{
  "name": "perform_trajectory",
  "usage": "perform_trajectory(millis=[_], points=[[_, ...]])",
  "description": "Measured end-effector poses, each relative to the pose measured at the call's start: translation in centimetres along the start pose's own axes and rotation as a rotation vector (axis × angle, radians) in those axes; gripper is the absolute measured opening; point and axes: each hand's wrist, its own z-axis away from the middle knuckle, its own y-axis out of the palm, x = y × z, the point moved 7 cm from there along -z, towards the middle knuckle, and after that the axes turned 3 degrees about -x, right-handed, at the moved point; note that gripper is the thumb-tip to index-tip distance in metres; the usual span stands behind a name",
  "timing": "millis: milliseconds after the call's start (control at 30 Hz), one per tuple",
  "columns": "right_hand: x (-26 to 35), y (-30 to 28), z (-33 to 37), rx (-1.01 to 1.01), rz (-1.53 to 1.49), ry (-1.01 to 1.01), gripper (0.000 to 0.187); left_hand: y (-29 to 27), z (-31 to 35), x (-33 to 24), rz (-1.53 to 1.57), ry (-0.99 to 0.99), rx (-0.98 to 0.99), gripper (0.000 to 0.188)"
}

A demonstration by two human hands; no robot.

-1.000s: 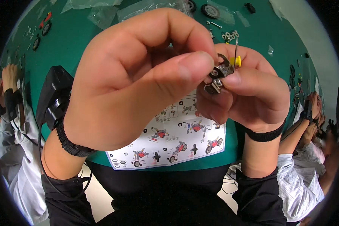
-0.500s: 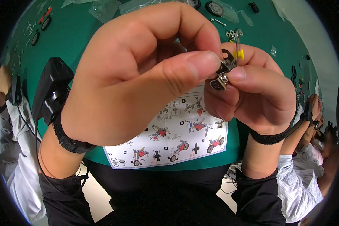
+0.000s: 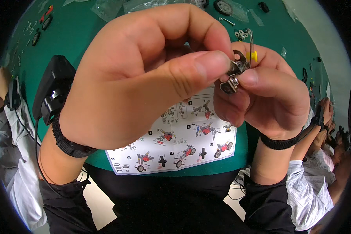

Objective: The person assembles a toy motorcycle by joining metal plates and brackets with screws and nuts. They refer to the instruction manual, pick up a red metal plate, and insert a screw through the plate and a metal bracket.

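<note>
Metal bracket piece (image 3: 233, 74) pinched up close between left hand (image 3: 144, 74) thumb and forefinger and right hand (image 3: 265, 101) fingertips, yellow-handled tool (image 3: 252, 48) upright just behind it. Below the piece, printed instruction sheet (image 3: 183, 144) flat on green worktop (image 3: 89, 35). Beyond the piece, black wheel (image 3: 225, 6) and small loose parts (image 3: 241, 34) scattered.

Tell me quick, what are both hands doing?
Left hand: closed, pinching the small silver metal bracket piece.
Right hand: closed, pinching the same piece.

Both hands (image 3: 144, 78) (image 3: 265, 101) pinch a small metal assembly (image 3: 234, 74) above an instruction sheet (image 3: 175, 144).
</note>
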Motion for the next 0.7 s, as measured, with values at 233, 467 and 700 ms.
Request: perform_trajectory(millis=[233, 467, 700], points=[[0.0, 0.1, 0.0, -0.009, -0.017, 0.005, 0.023, 0.4, 0.1, -0.5, 0.092, 0.093, 0.011, 0.026], [0.2, 0.3, 0.0, -0.003, -0.033, -0.019, 0.022, -0.5, 0.0, -0.1, 0.039, 0.014, 0.006, 0.021], [0.3, 0.3, 0.1, -0.03, -0.002, -0.017, 0.027, -0.4, -0.1, -0.2, 0.007, 0.058, 0.012, 0.02]])
